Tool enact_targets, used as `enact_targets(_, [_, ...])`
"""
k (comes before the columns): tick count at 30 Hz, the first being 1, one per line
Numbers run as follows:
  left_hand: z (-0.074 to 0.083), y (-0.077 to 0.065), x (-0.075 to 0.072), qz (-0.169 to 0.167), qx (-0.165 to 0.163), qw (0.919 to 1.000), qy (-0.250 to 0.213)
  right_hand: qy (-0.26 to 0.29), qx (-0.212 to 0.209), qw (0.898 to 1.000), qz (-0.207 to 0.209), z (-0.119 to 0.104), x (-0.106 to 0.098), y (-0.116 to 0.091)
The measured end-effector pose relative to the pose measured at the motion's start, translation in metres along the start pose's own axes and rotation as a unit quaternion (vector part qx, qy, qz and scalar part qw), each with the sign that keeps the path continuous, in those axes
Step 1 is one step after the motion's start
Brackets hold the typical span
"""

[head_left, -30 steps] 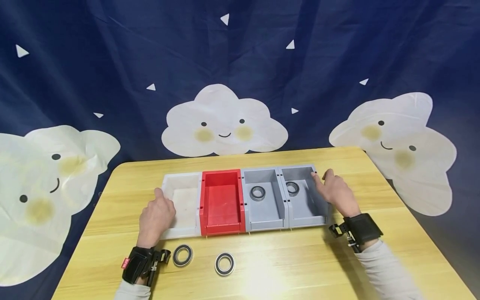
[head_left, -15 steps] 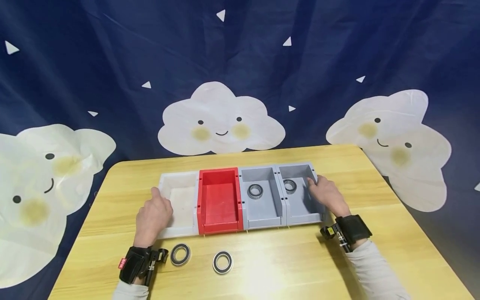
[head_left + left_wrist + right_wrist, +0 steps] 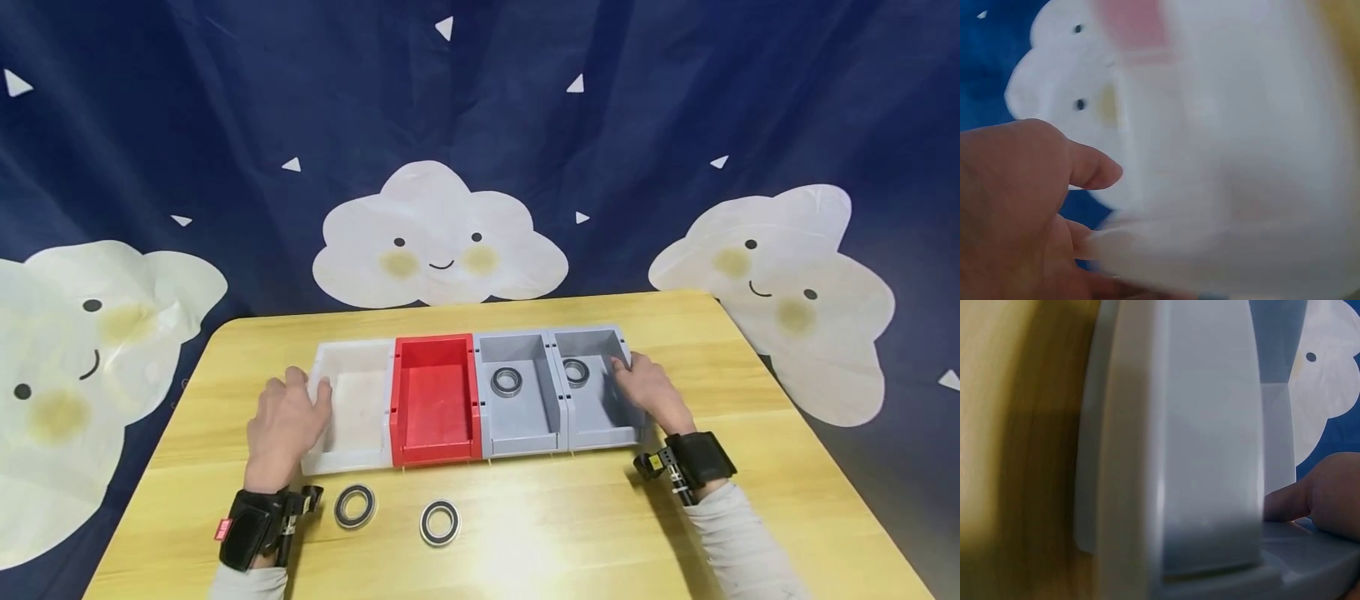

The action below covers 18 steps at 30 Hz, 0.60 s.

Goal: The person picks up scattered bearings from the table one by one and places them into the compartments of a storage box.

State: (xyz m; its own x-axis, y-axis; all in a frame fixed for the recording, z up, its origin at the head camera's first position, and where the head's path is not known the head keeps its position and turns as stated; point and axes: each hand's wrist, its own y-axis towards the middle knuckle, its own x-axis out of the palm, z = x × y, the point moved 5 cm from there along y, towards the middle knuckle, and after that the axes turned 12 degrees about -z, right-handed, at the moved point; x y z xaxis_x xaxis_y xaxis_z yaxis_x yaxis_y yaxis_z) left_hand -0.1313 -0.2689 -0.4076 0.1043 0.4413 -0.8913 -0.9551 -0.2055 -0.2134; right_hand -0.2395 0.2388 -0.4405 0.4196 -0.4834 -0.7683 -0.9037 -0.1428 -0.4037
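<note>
Four-walled open bins stand joined in a row: a white bin (image 3: 360,408), a red bin (image 3: 438,404) and two grey bins. At the white bin's left wall is my left hand (image 3: 281,429), its thumb spread from the fingers; the left wrist view shows the thumb (image 3: 1097,167) extended beside the blurred white wall. My right hand (image 3: 652,392) grips the outer wall of the right grey bin (image 3: 603,417), thumb inside it. One ring bearing (image 3: 576,372) lies in that bin and another bearing (image 3: 507,382) in the left grey bin (image 3: 525,425).
Two more bearings lie on the wooden table (image 3: 570,517) in front of the row: a left bearing (image 3: 355,507) near my left wrist and a right bearing (image 3: 440,522) below the red bin. Behind the table hangs a dark blue curtain (image 3: 630,125) with cloud prints.
My left hand has shifted left, its thumb coming away from the fingers at the white bin's wall. My right hand has lowered and closed over the grey bin's outer wall.
</note>
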Motion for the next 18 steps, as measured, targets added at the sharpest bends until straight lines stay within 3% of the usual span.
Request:
enact_targets(3, [0.012,-0.013,-0.016,0.067,0.033,0.9972,-0.004,0.004,0.001,1.0,-0.002,0.0,0.001,-0.001])
enact_targets(5, [0.026,-0.022,-0.021,0.072,0.068,0.9951,-0.002,0.002,0.006,1.0,-0.004,0.002,0.0,-0.001])
enact_targets(7, [0.042,-0.032,-0.019,0.031,0.11,0.9934,-0.003,0.0,0.008,1.0,-0.007,0.003,-0.002,-0.002])
enact_targets(9, [0.059,-0.043,-0.011,-0.048,0.15,0.9875,-0.002,0.0,0.007,1.0,-0.009,0.003,-0.002,-0.002])
enact_targets(13, [0.086,-0.072,0.019,-0.186,0.226,0.9559,0.021,0.006,0.004,1.0,-0.004,0.001,0.001,-0.001])
enact_targets(15, [0.096,-0.085,0.035,-0.216,0.26,0.9404,0.04,0.012,0.003,1.0,-0.001,0.001,0.003,-0.001])
enact_targets(18, [0.104,-0.099,0.055,-0.218,0.297,0.9257,0.087,0.015,0.004,1.0,0.003,-0.001,0.004,-0.002])
